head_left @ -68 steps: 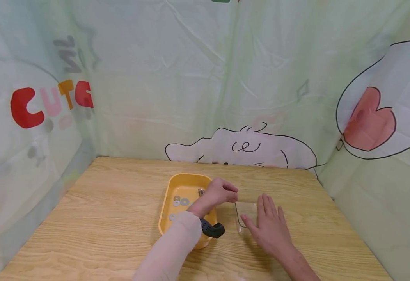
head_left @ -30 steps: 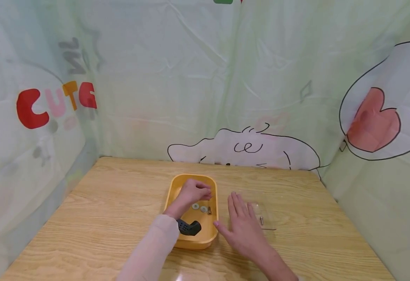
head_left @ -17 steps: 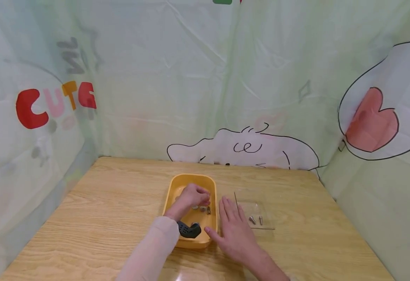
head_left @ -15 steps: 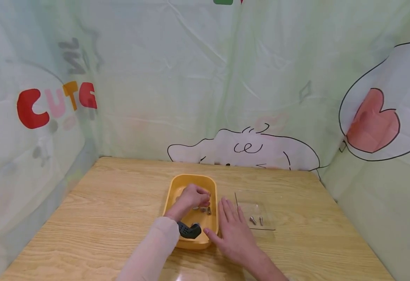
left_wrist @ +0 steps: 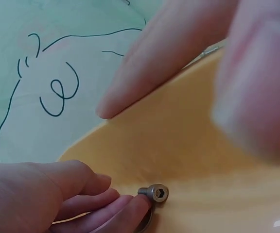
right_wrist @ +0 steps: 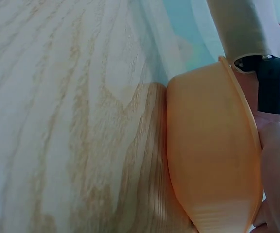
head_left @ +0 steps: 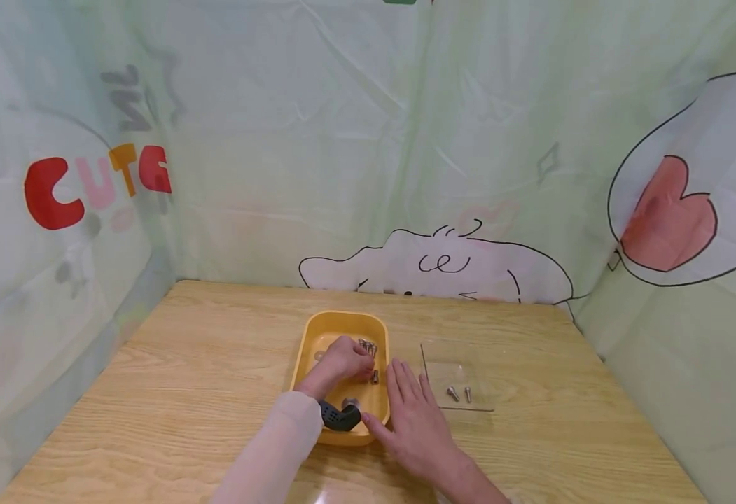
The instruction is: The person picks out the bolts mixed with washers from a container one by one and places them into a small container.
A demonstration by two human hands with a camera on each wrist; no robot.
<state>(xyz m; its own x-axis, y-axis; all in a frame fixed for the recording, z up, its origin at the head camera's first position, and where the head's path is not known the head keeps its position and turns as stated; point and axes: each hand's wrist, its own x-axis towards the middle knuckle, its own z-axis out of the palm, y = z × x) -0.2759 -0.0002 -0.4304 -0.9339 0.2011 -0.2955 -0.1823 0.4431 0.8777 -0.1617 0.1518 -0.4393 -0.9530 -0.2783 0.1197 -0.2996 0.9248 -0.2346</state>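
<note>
My left hand (head_left: 344, 360) is inside the yellow tray (head_left: 301, 357), its bent fingertips low near the tray floor. In the left wrist view, those fingers touch a socket-head screw (left_wrist: 157, 192), and a curved metal edge, apparently a washer, shows beneath them. Whether the fingers pinch anything is hidden. My right hand (head_left: 418, 423) rests straight-fingered along the tray's right rim, its thumb near the tray's front. More screws (head_left: 368, 346) lie at the tray's back right, and one screw (head_left: 375, 377) lies by my left fingertips. A washer (head_left: 319, 355) shows partly behind the left hand.
To the right stands a shallow transparent box (head_left: 481, 367) with thin dark edges, holding two screws (head_left: 452, 393). Tray and box sit on a wooden table (head_left: 229, 336). Printed curtains (head_left: 267, 154) hang at the back and sides. A black wrist camera (head_left: 340, 415) is on my left wrist.
My left hand has gone from the transparent box back into the tray and lowered its fingertips. My right hand has slid left from the box to the tray's rim, uncovering two screws.
</note>
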